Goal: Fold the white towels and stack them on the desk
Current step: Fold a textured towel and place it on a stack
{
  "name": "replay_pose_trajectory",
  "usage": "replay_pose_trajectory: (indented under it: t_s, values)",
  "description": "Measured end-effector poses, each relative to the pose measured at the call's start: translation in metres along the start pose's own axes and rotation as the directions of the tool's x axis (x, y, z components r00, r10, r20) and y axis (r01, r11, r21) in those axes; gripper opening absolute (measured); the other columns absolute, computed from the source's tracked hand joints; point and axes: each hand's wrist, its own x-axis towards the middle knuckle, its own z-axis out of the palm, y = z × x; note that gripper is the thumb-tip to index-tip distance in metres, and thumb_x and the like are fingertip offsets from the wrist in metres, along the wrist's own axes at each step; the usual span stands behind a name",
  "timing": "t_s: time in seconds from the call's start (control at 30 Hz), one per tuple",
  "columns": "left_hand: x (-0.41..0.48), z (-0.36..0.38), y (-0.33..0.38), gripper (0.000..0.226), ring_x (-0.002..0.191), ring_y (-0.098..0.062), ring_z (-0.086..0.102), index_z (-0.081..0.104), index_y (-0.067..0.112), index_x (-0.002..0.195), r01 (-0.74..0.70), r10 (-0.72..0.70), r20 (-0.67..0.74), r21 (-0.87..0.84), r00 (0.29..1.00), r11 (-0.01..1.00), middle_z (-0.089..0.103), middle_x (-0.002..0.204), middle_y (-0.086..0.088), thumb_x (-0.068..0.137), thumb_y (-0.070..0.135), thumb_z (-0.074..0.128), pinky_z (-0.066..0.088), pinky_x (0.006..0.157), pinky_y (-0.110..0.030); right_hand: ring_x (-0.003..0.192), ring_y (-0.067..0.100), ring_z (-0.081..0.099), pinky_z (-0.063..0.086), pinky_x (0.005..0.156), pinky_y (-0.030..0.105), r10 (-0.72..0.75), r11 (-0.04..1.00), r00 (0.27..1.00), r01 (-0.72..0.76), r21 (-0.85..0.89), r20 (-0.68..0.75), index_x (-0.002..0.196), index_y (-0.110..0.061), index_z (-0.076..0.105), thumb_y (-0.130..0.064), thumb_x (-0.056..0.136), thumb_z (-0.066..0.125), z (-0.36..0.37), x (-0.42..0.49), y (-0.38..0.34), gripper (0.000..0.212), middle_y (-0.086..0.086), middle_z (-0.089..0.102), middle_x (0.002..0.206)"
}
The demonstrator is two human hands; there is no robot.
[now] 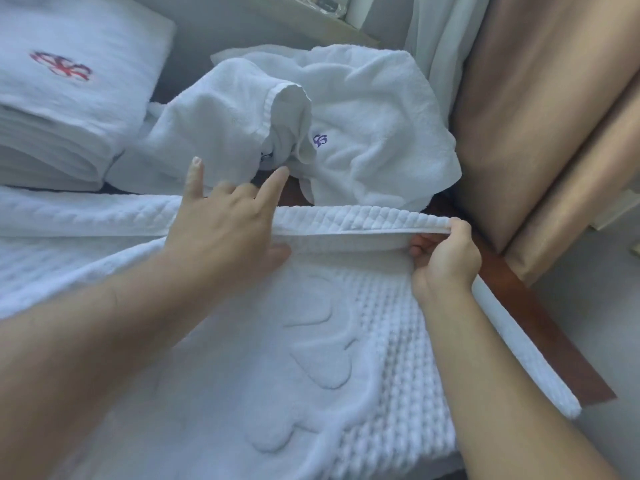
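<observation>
In the head view, the only view here, the work looks to be somewhere in the middle. At the far left a stack of folded white towels with a red emblem on top already lies on the table, so several pieces seem finished. One waffle-pattern towel is spread over the near part of the table and is being folded at this moment: its far edge is lifted and doubled toward the person. The right hand makes a tight grip on this raised edge near the right corner, fingers curled around the cloth. The left hand rests on the same fold further left; its index and little finger stand straight up, the thumb lies flat on the cloth, but the middle fingers are hidden, so I cannot tell if they pinch the edge. Behind the fold, a crumpled pile of towels with a small blue mark waits unfolded. I judge that this towel and the pile are left to do.
</observation>
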Motion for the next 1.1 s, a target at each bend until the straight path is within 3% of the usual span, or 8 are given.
replay_pose_trajectory:
  t_s: [0.13,0.27,0.5,0.67,0.77,0.9,1.0,1.1]
  values:
    - [0.004,0.000,-0.005,0.066,0.120,-0.024,0.053,0.042,0.024,0.136,0.027,-0.024,0.042,-0.068,0.999,0.997,0.059,0.122,0.001,0.087,0.065,0.057,0.029,0.106,-0.046,0.056,0.014,0.064,0.053,0.055,0.030,0.073,0.985,0.994,-0.060,-0.163,0.075,0.098,-0.009,0.069,-0.047,0.086,0.065,0.002,0.003,-0.006,0.040,-0.001,0.067,0.067]
    - [0.001,-0.012,-0.005,0.059,0.105,-0.029,0.055,0.055,0.026,0.129,-0.128,0.117,-0.232,-0.034,0.966,0.991,0.059,0.107,0.000,0.078,0.044,0.080,0.037,0.091,-0.045,0.063,0.012,0.071,0.060,0.060,0.031,0.163,0.902,0.955,-0.042,-0.429,0.249,0.097,-0.017,0.072,-0.071,0.075,0.074,0.012,0.007,-0.009,0.059,-0.005,0.074,0.072]
    - [-0.019,-0.029,0.013,0.035,0.085,-0.032,0.056,0.070,0.021,0.107,-0.299,0.229,-0.508,-0.059,0.830,0.952,0.057,0.089,-0.003,0.074,0.012,0.079,0.038,0.080,-0.045,0.084,0.023,0.076,0.062,0.064,0.037,0.029,0.936,0.992,0.017,-0.353,0.125,0.083,-0.020,0.075,-0.029,0.086,0.066,0.012,0.006,0.002,0.013,-0.005,0.077,0.077]
    - [-0.017,-0.040,0.014,0.017,0.083,-0.029,0.052,0.074,0.022,0.103,-0.388,0.267,-0.673,-0.032,0.690,0.921,0.058,0.088,-0.003,0.089,0.015,0.067,0.035,0.081,-0.042,0.083,0.028,0.076,0.059,0.061,0.040,-0.062,0.979,0.993,0.080,-0.189,0.096,0.100,-0.020,0.073,-0.023,0.087,0.055,0.012,0.002,0.000,0.023,0.008,0.077,0.095]
    - [-0.014,-0.040,0.010,0.029,0.085,-0.030,0.051,0.073,0.021,0.105,-0.308,0.237,-0.591,-0.021,0.771,0.951,0.056,0.090,-0.005,0.085,0.004,0.059,0.034,0.081,-0.044,0.081,0.029,0.076,0.059,0.060,0.041,-0.088,0.988,0.995,0.093,-0.121,0.044,0.085,-0.024,0.073,-0.023,0.087,0.054,0.012,0.000,-0.003,0.019,0.009,0.077,0.092]
    - [-0.017,-0.032,0.009,0.040,0.080,-0.029,0.058,0.059,0.025,0.115,-0.145,0.157,-0.168,0.082,0.973,0.986,0.056,0.087,0.003,0.083,0.004,0.050,0.029,0.065,-0.033,0.089,0.029,0.075,0.063,0.076,0.050,-0.080,0.973,0.995,0.090,-0.213,0.054,0.084,-0.019,0.073,-0.026,0.086,0.054,0.011,-0.002,-0.002,0.020,0.008,0.077,0.091]
    - [-0.025,-0.030,0.011,0.020,0.064,-0.022,0.050,0.058,0.027,0.100,-0.108,0.115,-0.043,0.132,0.992,0.985,0.049,0.076,0.004,0.086,0.013,0.058,0.020,0.049,-0.028,0.092,0.026,0.074,0.061,0.084,0.051,-0.050,0.951,0.995,0.073,-0.300,0.084,0.096,-0.015,0.073,-0.031,0.079,0.056,0.011,-0.002,-0.002,0.029,0.007,0.076,0.098]
    - [-0.032,-0.032,0.016,0.007,0.067,-0.021,0.045,0.064,0.026,0.088,-0.235,0.236,-0.149,0.028,0.960,0.972,0.052,0.083,0.005,0.085,0.021,0.061,0.018,0.048,-0.026,0.090,0.022,0.075,0.062,0.084,0.048,-0.033,0.956,0.995,0.059,-0.288,0.095,0.090,-0.021,0.074,-0.037,0.076,0.060,0.007,0.000,-0.002,0.025,0.003,0.078,0.094]
